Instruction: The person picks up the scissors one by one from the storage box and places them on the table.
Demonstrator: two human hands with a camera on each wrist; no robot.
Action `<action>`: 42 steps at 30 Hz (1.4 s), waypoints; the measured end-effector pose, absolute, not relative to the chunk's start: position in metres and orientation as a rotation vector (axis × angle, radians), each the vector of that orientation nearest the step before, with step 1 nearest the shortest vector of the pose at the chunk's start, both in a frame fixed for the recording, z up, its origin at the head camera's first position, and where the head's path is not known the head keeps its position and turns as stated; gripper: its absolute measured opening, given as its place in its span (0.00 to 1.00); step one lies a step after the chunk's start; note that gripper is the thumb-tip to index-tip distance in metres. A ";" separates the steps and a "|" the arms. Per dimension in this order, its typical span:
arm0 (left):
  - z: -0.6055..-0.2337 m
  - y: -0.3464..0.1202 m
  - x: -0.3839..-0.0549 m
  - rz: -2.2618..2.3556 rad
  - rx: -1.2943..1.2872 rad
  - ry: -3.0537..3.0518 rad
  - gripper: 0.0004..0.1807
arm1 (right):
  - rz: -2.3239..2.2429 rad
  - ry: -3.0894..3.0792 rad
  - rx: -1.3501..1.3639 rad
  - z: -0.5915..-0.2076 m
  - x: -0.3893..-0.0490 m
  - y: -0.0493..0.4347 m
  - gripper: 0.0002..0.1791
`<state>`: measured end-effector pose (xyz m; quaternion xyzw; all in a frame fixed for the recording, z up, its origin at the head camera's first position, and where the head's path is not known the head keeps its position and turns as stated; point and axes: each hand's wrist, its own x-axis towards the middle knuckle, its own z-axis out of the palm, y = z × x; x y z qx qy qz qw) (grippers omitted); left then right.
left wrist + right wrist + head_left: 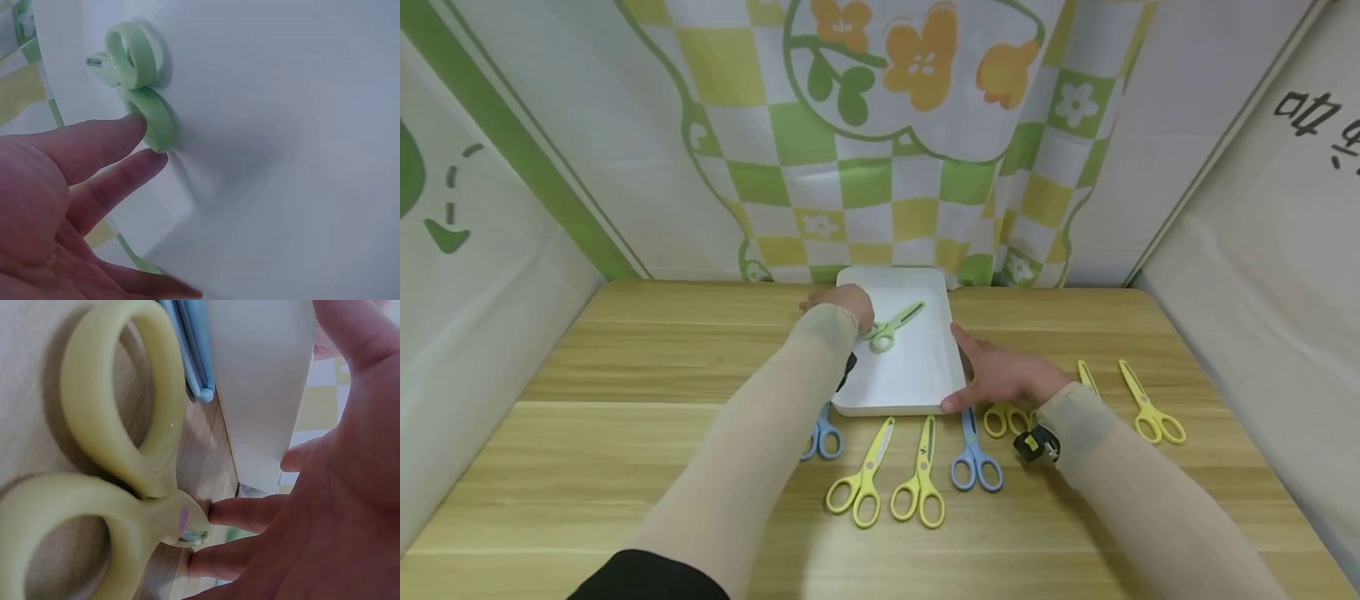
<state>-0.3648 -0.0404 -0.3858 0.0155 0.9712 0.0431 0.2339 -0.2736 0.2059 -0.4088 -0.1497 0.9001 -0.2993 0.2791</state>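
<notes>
A white tray [917, 375] lies at the back middle of the wooden table, with green-handled scissors [907, 315] in it. My left hand [844, 302] reaches over the tray's left side. In the left wrist view its thumb and one finger pinch one handle loop of the green scissors [142, 59], while the other fingers spread away. At the tray's right side, my right hand [1011, 375] rests with its thumb on the near right corner. The right wrist view shows its extended fingers beside the tray wall [262, 381], near yellow scissors [87, 394].
Two yellow scissors [867, 475] lie in front of the tray. Blue scissors [972, 454] lie at its near right corner, others [826, 429] partly behind my left arm. More yellow scissors [1146, 408] lie to the right, one partly under my right wrist. A patterned curtain [865, 183] hangs behind.
</notes>
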 end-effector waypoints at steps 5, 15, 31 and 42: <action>-0.392 -0.037 -0.361 0.062 0.010 2.706 0.24 | -0.782 2.427 -0.425 -0.408 -0.274 0.206 0.78; -0.403 -0.027 -0.365 0.065 -0.081 2.719 0.29 | -0.756 2.436 -0.419 -0.409 -0.275 0.207 0.79; -0.376 -0.054 -0.343 0.302 0.058 2.868 0.16 | -0.784 2.419 -0.435 -0.408 -0.274 0.206 0.78; -0.365 -0.119 -0.326 0.424 0.136 2.875 0.14 | -0.813 2.410 -0.444 -0.410 -0.274 0.206 0.79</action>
